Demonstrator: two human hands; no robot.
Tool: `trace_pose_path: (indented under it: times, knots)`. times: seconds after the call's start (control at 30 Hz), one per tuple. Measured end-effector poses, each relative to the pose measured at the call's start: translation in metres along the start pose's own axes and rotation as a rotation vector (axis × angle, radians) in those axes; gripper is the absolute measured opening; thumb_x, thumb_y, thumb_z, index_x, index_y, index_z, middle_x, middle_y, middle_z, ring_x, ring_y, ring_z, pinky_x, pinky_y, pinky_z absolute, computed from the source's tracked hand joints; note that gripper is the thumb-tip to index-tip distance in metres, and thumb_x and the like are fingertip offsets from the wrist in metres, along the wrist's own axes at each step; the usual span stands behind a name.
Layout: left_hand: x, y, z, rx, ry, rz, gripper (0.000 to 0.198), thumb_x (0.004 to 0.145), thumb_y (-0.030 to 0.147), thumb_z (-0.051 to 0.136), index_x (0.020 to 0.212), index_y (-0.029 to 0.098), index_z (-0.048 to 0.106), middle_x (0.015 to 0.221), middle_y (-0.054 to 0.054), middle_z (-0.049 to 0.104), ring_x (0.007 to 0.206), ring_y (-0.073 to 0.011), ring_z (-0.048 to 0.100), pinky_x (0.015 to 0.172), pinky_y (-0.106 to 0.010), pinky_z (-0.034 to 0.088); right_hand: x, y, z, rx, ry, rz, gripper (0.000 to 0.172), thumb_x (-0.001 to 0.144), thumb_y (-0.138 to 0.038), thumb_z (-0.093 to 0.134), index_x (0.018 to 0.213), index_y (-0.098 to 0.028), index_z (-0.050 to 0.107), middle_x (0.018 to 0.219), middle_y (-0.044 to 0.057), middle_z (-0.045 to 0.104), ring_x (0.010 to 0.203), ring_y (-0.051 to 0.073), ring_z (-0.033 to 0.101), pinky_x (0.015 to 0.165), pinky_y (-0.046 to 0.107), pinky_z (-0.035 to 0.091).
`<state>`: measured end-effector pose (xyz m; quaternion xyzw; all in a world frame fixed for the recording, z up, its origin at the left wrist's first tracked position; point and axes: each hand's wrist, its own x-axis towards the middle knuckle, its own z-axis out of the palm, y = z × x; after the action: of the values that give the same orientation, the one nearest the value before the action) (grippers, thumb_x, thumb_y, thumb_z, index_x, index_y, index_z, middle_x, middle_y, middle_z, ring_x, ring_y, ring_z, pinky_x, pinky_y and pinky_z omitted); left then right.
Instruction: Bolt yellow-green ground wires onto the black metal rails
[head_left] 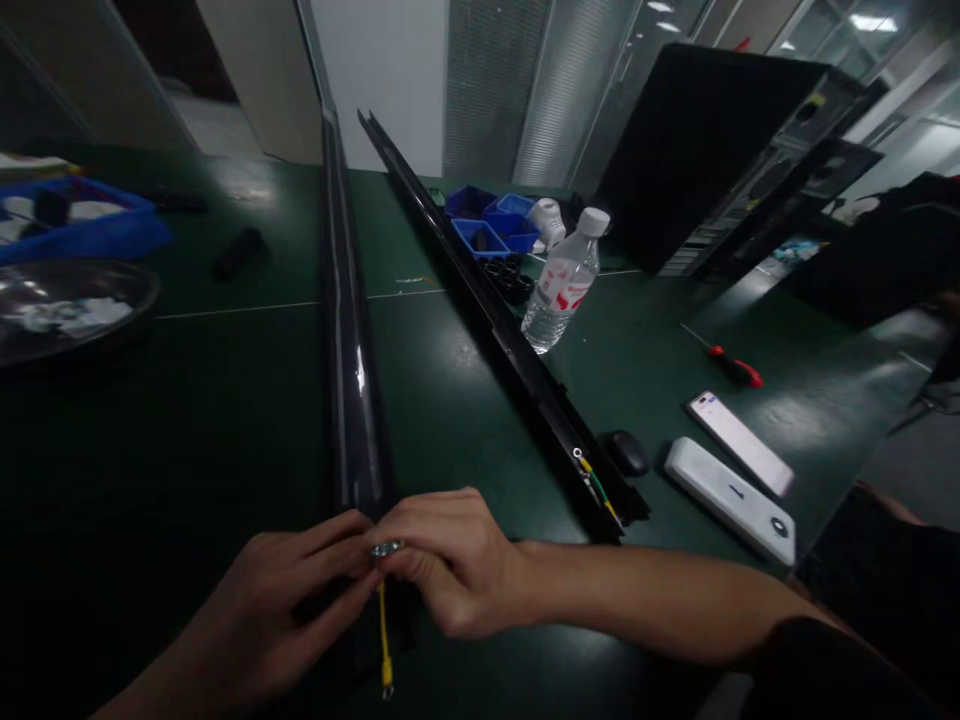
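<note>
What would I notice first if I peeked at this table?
Two hands, the left hand and right hand, meet at the near end of a long black rail, pinching a small metal ring with a yellow wire hanging below. A water bottle stands farther back, right of a second rail.

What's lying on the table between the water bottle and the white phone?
In the head view, a red-handled screwdriver lies on the green table between the water bottle and the white phone; the rest of that stretch is bare.
</note>
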<state>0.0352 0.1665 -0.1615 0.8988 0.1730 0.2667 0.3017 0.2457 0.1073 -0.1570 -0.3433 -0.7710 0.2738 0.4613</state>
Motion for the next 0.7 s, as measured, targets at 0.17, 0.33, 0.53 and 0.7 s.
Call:
trace_pose_path:
  times: [0.17, 0.33, 0.53, 0.7]
  knots:
    - [0.000, 0.013, -0.003, 0.037, -0.048, -0.040, 0.018, 0.100, 0.016, 0.055, 0.104, 0.020, 0.072, 0.095, -0.004, 0.074, 0.077, -0.0147, 0.072, 0.065, -0.022, 0.056, -0.001, -0.013, 0.000, 0.177, 0.280, 0.071, 0.025, 0.098, -0.026, 0.062, 0.120, -0.017, 0.069, 0.106, 0.009, 0.072, 0.079, 0.016, 0.067, 0.067, 0.028, 0.057]
    - [-0.004, 0.017, -0.004, 0.013, -0.111, -0.098, 0.018, 0.103, 0.019, 0.055, 0.102, 0.016, 0.072, 0.095, -0.006, 0.073, 0.080, -0.0138, 0.071, 0.067, -0.022, 0.051, -0.005, -0.011, 0.002, 0.165, 0.426, 0.238, 0.007, 0.093, -0.015, 0.071, 0.088, -0.020, 0.074, 0.096, 0.005, 0.067, 0.087, 0.017, 0.066, 0.068, 0.027, 0.053]
    - [-0.006, 0.016, -0.004, -0.028, -0.090, -0.126, 0.019, 0.104, 0.018, 0.055, 0.099, 0.015, 0.073, 0.092, -0.005, 0.072, 0.077, -0.0122, 0.068, 0.067, -0.021, 0.049, -0.005, -0.009, 0.006, 0.265, 0.367, 0.281, 0.014, 0.095, -0.019, 0.069, 0.081, -0.020, 0.066, 0.092, 0.001, 0.062, 0.079, 0.012, 0.061, 0.067, 0.024, 0.049]
    - [-0.005, 0.017, -0.005, -0.009, -0.076, -0.103, 0.021, 0.103, 0.017, 0.054, 0.094, 0.014, 0.073, 0.085, -0.004, 0.069, 0.071, -0.0113, 0.065, 0.062, -0.021, 0.047, -0.007, -0.007, 0.015, 0.432, 0.336, 0.360, 0.027, 0.091, -0.019, 0.076, 0.112, -0.027, 0.061, 0.088, -0.004, 0.061, 0.065, 0.009, 0.057, 0.060, 0.022, 0.047]
